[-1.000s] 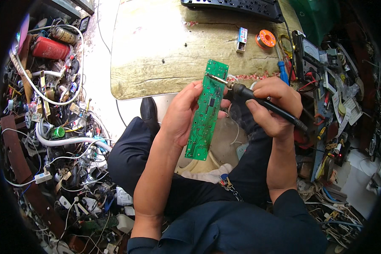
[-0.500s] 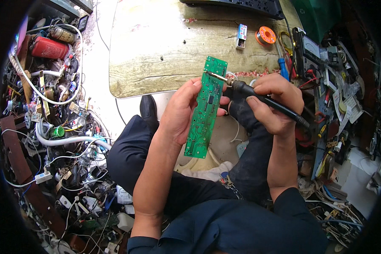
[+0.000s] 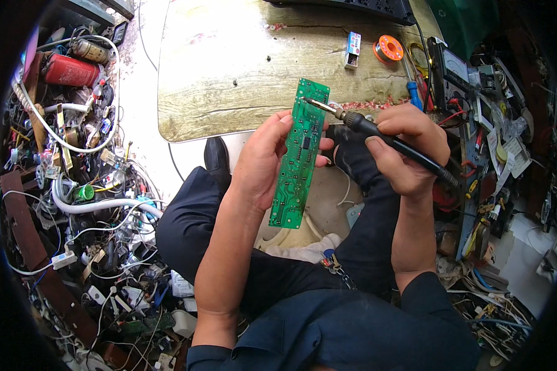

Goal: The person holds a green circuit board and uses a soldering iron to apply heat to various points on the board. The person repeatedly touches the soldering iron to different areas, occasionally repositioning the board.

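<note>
The green circuit board was held up over the person's lap, short of the wooden table for most of its length, with its far end overlapping the table's near edge in this view. The left hand was the nearer one, and in fact had the board in its grasp: the thumb lay along the left edge, while fingertips showed past the right edge, so the fingers seemed to pass behind it. The right hand was off to the right, apart from the board, with thumb and fingers wrapped around the dark handle of a soldering iron. From those right fingers the board lay to the left, and only the iron bridged the gap. Its tip was over the far part of the board, near the left edge and a little beyond the left thumb; whether the metal touched the surface or hung just above it could not be told. The board's long axis ran away from the body toward the table, its far end leaning slightly right, and its dotted, soldered-looking face was turned up to the camera. The iron's long axis cut across that line on a slant, with the tip pointing left and away from the person and the tail of the handle pointing right and back toward them.
</note>
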`<state>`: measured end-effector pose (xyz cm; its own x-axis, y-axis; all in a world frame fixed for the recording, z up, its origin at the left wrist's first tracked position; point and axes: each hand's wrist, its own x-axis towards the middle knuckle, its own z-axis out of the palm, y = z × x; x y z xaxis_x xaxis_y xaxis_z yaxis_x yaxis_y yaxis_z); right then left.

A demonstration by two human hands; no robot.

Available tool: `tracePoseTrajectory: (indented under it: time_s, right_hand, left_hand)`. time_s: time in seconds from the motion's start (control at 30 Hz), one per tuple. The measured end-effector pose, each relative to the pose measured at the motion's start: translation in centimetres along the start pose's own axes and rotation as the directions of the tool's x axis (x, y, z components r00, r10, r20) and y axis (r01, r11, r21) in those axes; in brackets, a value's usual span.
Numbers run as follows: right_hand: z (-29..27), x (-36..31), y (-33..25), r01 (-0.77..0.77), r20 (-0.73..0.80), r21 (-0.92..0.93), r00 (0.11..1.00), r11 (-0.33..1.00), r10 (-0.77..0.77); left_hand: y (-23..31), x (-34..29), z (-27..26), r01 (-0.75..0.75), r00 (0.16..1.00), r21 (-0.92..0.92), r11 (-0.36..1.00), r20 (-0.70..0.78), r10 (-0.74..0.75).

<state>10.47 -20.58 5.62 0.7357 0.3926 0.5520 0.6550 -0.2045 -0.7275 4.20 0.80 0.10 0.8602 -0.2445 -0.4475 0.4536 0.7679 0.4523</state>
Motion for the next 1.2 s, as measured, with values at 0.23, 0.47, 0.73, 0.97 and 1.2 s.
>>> tracePoseTrajectory:
  time_s: [0.23, 0.47, 0.73, 0.97, 1.2]
  right_hand:
    - [0.16, -0.14, 0.02, -0.016, 0.035, 0.018, 0.999, 1.0, 0.016]
    - [0.35, -0.13, -0.03, -0.023, 0.02, 0.006, 1.0, 1.0, 0.023]
    - [0.35, -0.26, -0.45, -0.072, -0.028, 0.002, 0.997, 0.997, 0.072]
    - [-0.12, -0.31, -0.27, -0.02, -0.031, 0.086, 0.999, 0.996, 0.022]
    - [-0.01, -0.32, -0.42, -0.035, -0.057, 0.069, 0.998, 0.997, 0.039]
  left_hand:
    - [0.2, -0.15, 0.13, 0.001, 1.0, -0.007, 1.0, -0.001, -0.001]
    - [0.18, -0.09, 0.14, -0.008, 1.0, -0.01, 1.0, 0.002, 0.008]
    - [0.12, -0.11, 0.28, -0.062, 0.998, -0.029, 0.998, 0.022, 0.063]
    - [-0.01, -0.06, 0.4, -0.116, 0.993, -0.023, 0.993, 0.025, 0.116]
    - [0.0, 0.07, 0.34, -0.103, 0.993, -0.038, 0.994, 0.061, 0.105]
